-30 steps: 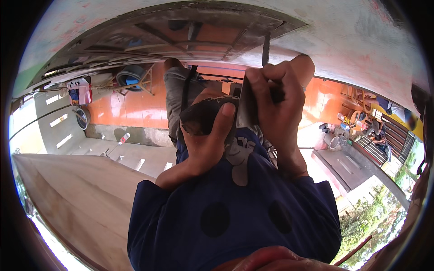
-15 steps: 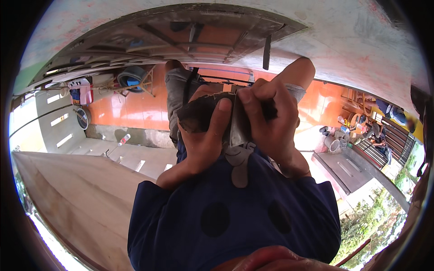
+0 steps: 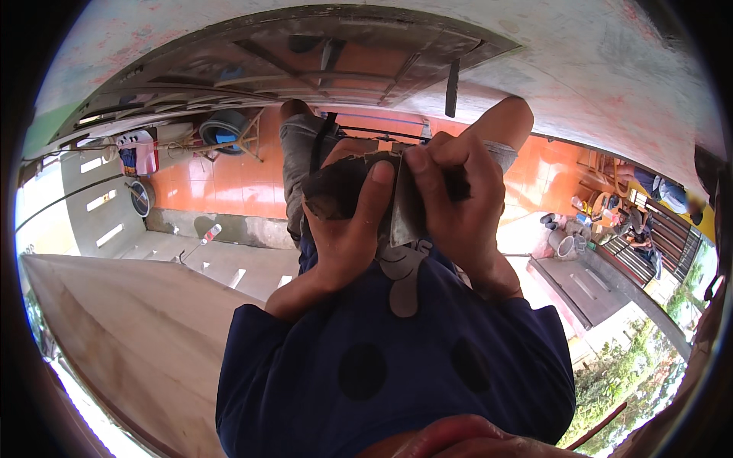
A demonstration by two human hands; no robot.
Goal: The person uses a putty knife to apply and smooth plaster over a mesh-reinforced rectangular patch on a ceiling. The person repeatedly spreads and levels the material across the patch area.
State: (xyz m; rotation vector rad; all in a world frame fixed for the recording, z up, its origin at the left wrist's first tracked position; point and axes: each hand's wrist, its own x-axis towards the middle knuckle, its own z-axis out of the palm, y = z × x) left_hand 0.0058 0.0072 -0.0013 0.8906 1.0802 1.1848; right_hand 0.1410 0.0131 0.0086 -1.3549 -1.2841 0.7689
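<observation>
In front of my chest, above my lap, my left hand [image 3: 343, 246] is closed around a dark curved piece [image 3: 336, 183] with a ragged, pale edge along its top. The left thumb presses on its face; I cannot make out its kind. Beside that thumb a grey flap [image 3: 407, 220] hangs down, wider at its lower end. My right hand [image 3: 469, 217] pinches this flap near its top between thumb and bent fingers. Whether the flap is joined to the dark piece is hidden by the fingers. Something dark shows inside the curl of the right hand.
A large framed pane [image 3: 321, 72] stands close ahead, against a pale wall [image 3: 580, 69]. Farther left are a dark tub [image 3: 217, 131] and a clear bottle [image 3: 211, 233]. At the right sit a white bucket [image 3: 563, 245] and a dark slatted bench [image 3: 668, 229], with another person nearby.
The two hands and the piece between them have shifted very slightly to the right. Both grips stay the same.
</observation>
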